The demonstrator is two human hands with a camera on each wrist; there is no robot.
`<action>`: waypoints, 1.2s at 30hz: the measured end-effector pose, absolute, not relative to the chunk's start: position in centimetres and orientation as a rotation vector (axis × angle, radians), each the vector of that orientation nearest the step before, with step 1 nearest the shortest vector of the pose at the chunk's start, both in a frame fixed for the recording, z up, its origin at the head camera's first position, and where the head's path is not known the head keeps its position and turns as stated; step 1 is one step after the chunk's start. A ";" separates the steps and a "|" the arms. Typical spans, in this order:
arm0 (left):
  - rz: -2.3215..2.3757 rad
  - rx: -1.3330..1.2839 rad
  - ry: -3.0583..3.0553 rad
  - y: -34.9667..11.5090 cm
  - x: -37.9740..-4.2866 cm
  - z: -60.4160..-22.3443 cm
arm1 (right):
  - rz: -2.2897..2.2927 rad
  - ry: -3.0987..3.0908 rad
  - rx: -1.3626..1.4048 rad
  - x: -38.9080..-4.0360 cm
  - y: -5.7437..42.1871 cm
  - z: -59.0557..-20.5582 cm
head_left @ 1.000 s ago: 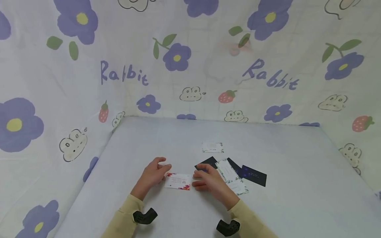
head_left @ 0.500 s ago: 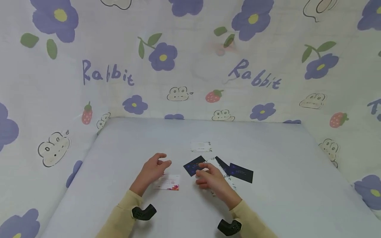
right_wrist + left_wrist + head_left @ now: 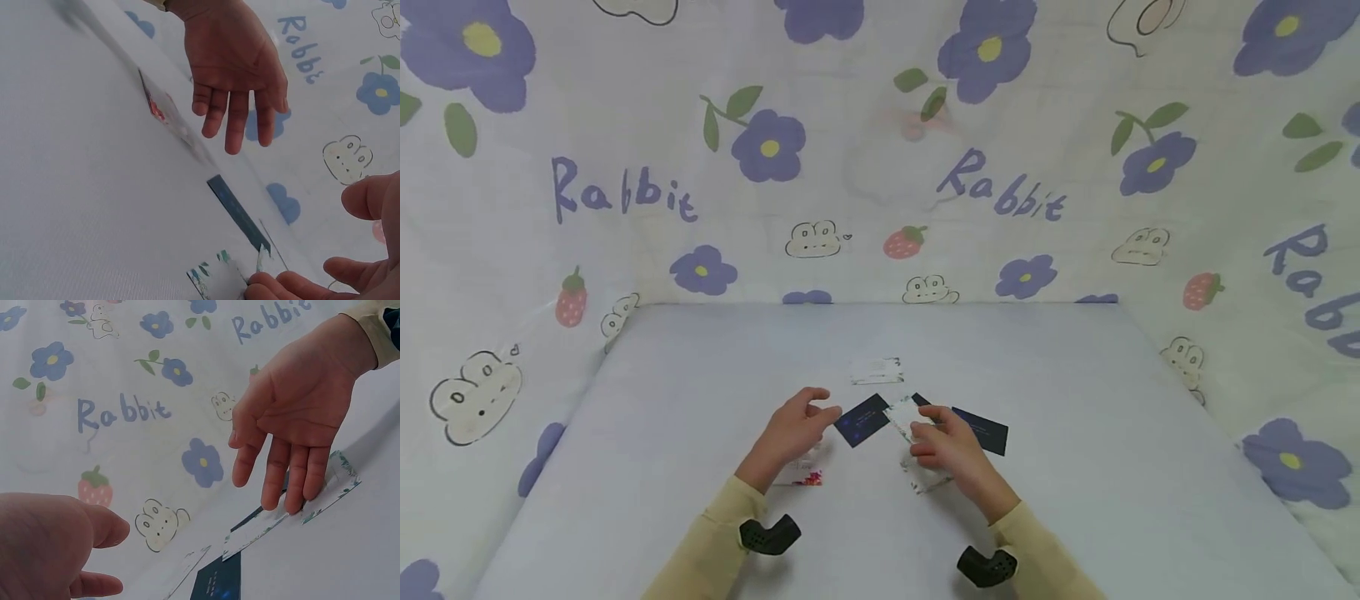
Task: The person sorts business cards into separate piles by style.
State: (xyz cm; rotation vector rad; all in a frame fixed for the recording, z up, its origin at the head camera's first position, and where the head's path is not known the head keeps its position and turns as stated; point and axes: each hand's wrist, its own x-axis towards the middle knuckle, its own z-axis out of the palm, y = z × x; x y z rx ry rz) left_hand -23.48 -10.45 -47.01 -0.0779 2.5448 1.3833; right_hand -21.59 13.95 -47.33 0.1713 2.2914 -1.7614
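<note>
In the head view, my left hand (image 3: 792,435) hovers over a white card with red flowers (image 3: 803,472), its fingers loosely bent and holding nothing. The hand hides part of that card. My right hand (image 3: 953,450), also loosely bent, is over two white cards with green leaf corners, an upper one (image 3: 904,417) and a lower one (image 3: 925,475). Whether its fingertips touch them is unclear, but nothing is gripped. Between the hands lies a dark card with blue spots (image 3: 861,421). In the left wrist view, the right hand (image 3: 306,400) has its fingers extended downward.
Another white leaf-cornered card (image 3: 877,371) lies farther back on the white table (image 3: 1075,500). A dark card (image 3: 988,433) sits to the right, partly behind the right hand. A patterned cloth (image 3: 850,167) surrounds the table at the back and sides.
The view has swung right. My right hand has moved from beside the red-flowered card to over the white leaf-cornered cards. My left hand has shifted right over the red-flowered card.
</note>
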 end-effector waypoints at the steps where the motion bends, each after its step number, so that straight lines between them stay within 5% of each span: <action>1: 1.384 -0.077 2.541 -10.4 -23.4 -47.0 | -1.767 2.295 0.172 -21.7 14.1 -47.4; 36: 1.368 -0.079 2.529 -8.7 -23.8 -47.3 | -1.757 2.360 0.349 -23.4 19.3 -47.5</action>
